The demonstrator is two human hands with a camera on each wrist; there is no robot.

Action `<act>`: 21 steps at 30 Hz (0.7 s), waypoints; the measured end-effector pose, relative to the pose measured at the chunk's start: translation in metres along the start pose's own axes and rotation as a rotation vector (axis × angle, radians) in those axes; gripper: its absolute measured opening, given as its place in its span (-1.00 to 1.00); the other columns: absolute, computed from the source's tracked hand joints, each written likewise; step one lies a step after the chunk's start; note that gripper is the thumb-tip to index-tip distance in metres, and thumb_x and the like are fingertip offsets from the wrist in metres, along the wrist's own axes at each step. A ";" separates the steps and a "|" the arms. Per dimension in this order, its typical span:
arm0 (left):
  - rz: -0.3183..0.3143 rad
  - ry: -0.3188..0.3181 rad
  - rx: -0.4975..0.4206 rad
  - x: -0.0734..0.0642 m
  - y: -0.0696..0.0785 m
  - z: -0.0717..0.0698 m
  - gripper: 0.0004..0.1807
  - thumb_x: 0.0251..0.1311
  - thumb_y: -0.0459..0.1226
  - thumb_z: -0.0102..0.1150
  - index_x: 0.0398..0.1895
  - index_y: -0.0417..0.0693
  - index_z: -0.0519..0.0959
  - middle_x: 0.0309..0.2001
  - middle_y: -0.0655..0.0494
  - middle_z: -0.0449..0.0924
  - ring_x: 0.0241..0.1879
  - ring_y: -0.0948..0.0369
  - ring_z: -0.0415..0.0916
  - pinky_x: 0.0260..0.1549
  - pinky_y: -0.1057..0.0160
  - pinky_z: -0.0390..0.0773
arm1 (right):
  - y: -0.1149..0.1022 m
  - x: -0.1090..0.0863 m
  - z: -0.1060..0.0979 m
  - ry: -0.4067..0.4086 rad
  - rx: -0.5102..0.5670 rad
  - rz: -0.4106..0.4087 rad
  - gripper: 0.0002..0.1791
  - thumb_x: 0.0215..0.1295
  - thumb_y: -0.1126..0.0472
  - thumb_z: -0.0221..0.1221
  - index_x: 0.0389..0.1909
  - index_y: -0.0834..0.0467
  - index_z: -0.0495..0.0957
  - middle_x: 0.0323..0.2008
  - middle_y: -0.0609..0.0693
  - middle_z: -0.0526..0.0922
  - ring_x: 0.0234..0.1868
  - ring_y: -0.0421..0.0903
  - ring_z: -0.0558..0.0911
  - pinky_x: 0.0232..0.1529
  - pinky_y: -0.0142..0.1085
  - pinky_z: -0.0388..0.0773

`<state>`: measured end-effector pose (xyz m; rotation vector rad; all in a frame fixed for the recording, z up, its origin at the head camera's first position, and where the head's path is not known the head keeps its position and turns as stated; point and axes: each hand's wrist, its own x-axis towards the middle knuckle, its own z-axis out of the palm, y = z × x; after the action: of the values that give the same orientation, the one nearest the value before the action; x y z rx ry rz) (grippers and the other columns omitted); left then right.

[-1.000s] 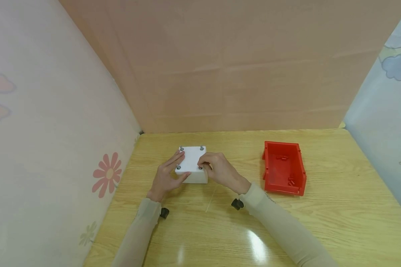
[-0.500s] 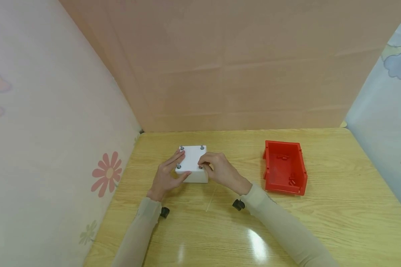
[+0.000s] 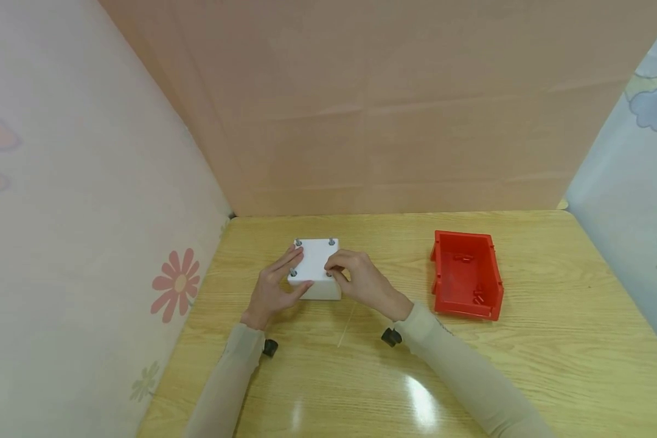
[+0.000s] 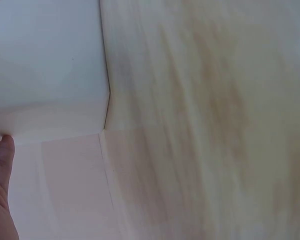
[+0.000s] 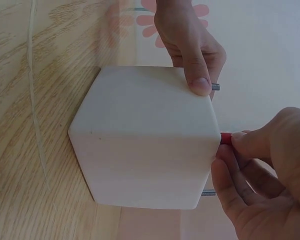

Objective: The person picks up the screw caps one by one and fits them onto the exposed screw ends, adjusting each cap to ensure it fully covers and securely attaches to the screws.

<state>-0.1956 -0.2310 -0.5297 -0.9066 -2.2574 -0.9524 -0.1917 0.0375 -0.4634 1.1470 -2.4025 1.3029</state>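
Note:
A white block (image 3: 315,258) stands on the table, with several threaded metal studs rising from the corners of its top. My left hand (image 3: 268,298) rests on its left side: the fingers lie extended across the top and the thumb presses along the near edge. At the near right corner, my right hand (image 3: 361,283) pinches a small red piece (image 5: 226,138) between thumb and fingers, right against the block's top face. The stud there is hidden by the fingers. Another metal stud (image 5: 209,192) shows below that hand in the right wrist view.
A red bin (image 3: 467,275) stands on the wooden table (image 3: 383,377) to the right, with several small red pieces (image 3: 478,295) inside. A thin pale strand (image 3: 346,326) lies in front of the block. Patterned walls and a tan panel border the table.
Both hands keep nearly the same places on the block. The right fingers stay at the near right corner, with hardly any visible movement.

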 end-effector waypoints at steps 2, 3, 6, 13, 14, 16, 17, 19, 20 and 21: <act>-0.003 -0.001 0.000 0.000 0.000 0.000 -0.30 0.14 -0.20 0.65 0.29 -0.36 0.63 0.37 -0.21 0.61 0.41 -0.21 0.51 0.34 0.09 0.59 | 0.000 0.000 0.000 0.005 -0.002 -0.006 -0.88 0.38 0.52 0.32 -0.18 0.30 0.75 -0.15 0.09 0.80 -0.15 -0.09 0.80 -0.07 -0.38 0.79; -0.004 0.000 -0.001 0.000 0.000 0.000 -0.31 0.14 -0.19 0.64 0.29 -0.36 0.63 0.37 -0.21 0.61 0.41 -0.21 0.51 0.33 0.08 0.60 | 0.000 0.000 0.000 0.005 -0.003 -0.008 -0.88 0.38 0.52 0.32 -0.18 0.30 0.75 -0.15 0.09 0.80 -0.14 -0.09 0.80 -0.07 -0.38 0.79; -0.012 -0.001 -0.003 0.001 0.001 0.000 -0.30 0.13 -0.20 0.65 0.30 -0.35 0.63 0.37 -0.20 0.61 0.42 -0.20 0.51 0.32 0.04 0.61 | 0.000 0.000 -0.001 -0.001 -0.009 -0.010 -0.89 0.38 0.52 0.32 -0.18 0.30 0.76 -0.15 0.09 0.80 -0.14 -0.09 0.80 -0.07 -0.39 0.79; -0.039 -0.018 0.006 0.000 0.002 -0.001 -0.27 0.08 -0.24 0.67 0.32 -0.32 0.62 0.40 -0.15 0.59 0.45 -0.15 0.49 0.32 0.02 0.61 | 0.000 0.001 -0.002 -0.013 -0.020 0.010 -0.82 0.37 0.48 0.36 -0.05 0.32 0.74 -0.11 0.12 0.78 -0.14 -0.06 0.80 -0.08 -0.33 0.80; -0.042 -0.020 0.007 0.000 0.002 -0.001 -0.27 0.08 -0.24 0.67 0.32 -0.32 0.62 0.40 -0.15 0.59 0.45 -0.14 0.49 0.32 0.01 0.61 | 0.000 0.001 -0.002 -0.012 -0.025 0.014 -0.80 0.37 0.47 0.36 -0.03 0.32 0.73 -0.10 0.13 0.78 -0.14 -0.06 0.80 -0.08 -0.32 0.80; -0.047 -0.026 0.011 0.000 0.002 -0.001 -0.26 0.07 -0.24 0.68 0.33 -0.31 0.62 0.41 -0.13 0.58 0.46 -0.12 0.48 0.34 0.01 0.60 | 0.000 0.001 -0.003 -0.011 -0.032 0.024 -0.78 0.37 0.45 0.37 0.00 0.32 0.72 -0.07 0.13 0.78 -0.14 -0.05 0.78 -0.08 -0.27 0.81; -0.046 -0.025 0.010 0.001 0.002 -0.001 -0.26 0.07 -0.24 0.68 0.32 -0.31 0.62 0.41 -0.14 0.58 0.46 -0.13 0.48 0.33 0.00 0.60 | 0.000 0.001 -0.004 -0.009 -0.030 0.029 -0.78 0.38 0.44 0.37 0.01 0.32 0.72 -0.06 0.14 0.77 -0.13 -0.04 0.78 -0.07 -0.22 0.82; -0.043 -0.024 0.013 0.001 0.002 -0.002 -0.26 0.07 -0.24 0.68 0.33 -0.31 0.62 0.40 -0.14 0.59 0.46 -0.13 0.48 0.34 0.00 0.60 | -0.001 0.001 -0.006 -0.003 -0.024 0.035 -0.78 0.38 0.43 0.37 0.01 0.32 0.72 -0.04 0.15 0.77 -0.13 -0.02 0.77 -0.08 -0.13 0.83; -0.040 -0.022 0.010 0.001 0.002 -0.002 -0.26 0.06 -0.25 0.68 0.32 -0.31 0.62 0.40 -0.15 0.59 0.45 -0.14 0.49 0.34 -0.01 0.60 | -0.001 0.001 -0.007 0.000 -0.022 0.036 -0.78 0.38 0.43 0.37 0.01 0.32 0.72 -0.04 0.16 0.77 -0.13 -0.01 0.77 -0.08 -0.10 0.83; -0.036 -0.019 0.011 0.001 0.001 -0.002 -0.26 0.06 -0.25 0.69 0.32 -0.31 0.63 0.40 -0.15 0.59 0.45 -0.15 0.49 0.33 0.00 0.60 | -0.001 0.001 -0.007 0.003 -0.019 0.039 -0.79 0.38 0.43 0.37 0.01 0.32 0.72 -0.04 0.16 0.76 -0.12 -0.01 0.77 -0.07 -0.08 0.83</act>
<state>-0.1951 -0.2310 -0.5270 -0.8770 -2.2999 -0.9504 -0.1928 0.0423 -0.4577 1.0984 -2.4416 1.2887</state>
